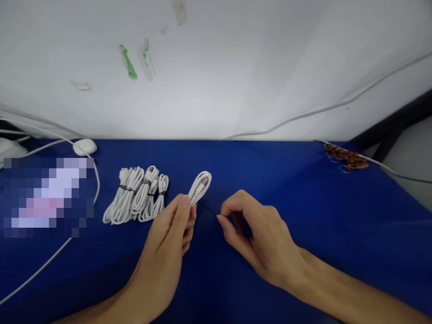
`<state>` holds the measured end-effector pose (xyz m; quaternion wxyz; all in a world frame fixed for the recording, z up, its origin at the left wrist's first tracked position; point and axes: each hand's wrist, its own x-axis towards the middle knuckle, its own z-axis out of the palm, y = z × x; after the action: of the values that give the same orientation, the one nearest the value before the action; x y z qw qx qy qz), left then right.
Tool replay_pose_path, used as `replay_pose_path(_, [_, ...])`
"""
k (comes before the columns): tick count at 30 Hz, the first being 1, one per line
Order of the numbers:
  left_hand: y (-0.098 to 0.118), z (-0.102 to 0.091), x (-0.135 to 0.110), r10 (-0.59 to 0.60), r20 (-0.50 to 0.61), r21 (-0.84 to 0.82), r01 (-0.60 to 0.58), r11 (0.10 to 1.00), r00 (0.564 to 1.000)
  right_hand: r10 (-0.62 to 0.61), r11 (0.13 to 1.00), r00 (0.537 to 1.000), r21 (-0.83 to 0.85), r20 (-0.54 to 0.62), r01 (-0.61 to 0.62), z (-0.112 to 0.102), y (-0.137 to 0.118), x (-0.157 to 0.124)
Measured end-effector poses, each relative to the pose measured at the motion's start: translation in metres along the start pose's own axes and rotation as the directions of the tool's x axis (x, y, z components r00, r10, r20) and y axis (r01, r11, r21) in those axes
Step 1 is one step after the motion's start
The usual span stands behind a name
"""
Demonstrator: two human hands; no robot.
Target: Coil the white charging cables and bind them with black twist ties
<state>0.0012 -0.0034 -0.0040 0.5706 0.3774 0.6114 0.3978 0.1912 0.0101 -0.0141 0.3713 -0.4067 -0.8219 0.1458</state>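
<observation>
A smooth, deep-blue worktop [313, 189] meets a bare white wall [270, 67] in what looks like a small workshop or assembly station, though its exact trade cannot be told. Looped white cable bundles [140, 198], bound with thin black ties [126, 188], lie side by side like batch work. Torn green scraps [128, 63] cling to the wall, a loose grey cable [293, 119] trails along it, and a dark metal frame [400, 119] stands beyond a tangled copper-brown clump [347, 157] at right.
</observation>
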Motion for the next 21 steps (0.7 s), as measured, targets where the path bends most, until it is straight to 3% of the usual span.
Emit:
replay_pose_path(7, [0.0010,0.0022,0.0020,0.003,-0.018,-0.002,-0.003,1.000,1.000,-0.018,1.000,0.999,-0.010,-0.032,0.018,0.0017,0.0003,-0.0021])
replay_pose_path(11, [0.0022,-0.0010,-0.0010,0.023,0.089,0.065,-0.028,0.997,0.996,-0.016,1.000,0.999,-0.014,-0.041,0.016,0.0017,-0.0011,-0.0019])
replay_pose_path(17, [0.0006,-0.0058,-0.0069,0.152,0.262,0.216,-0.212,0.953,0.953,-0.048,0.998,0.997,0.026,-0.068,0.050,0.0010,-0.0040,-0.0018])
replay_pose_path(21, [-0.0021,-0.0072,-0.0072,0.164,0.298,0.263,-0.246,0.933,0.940,-0.074,0.997,0.991,0.027,-0.109,0.077,0.0012,-0.0063,-0.0017])
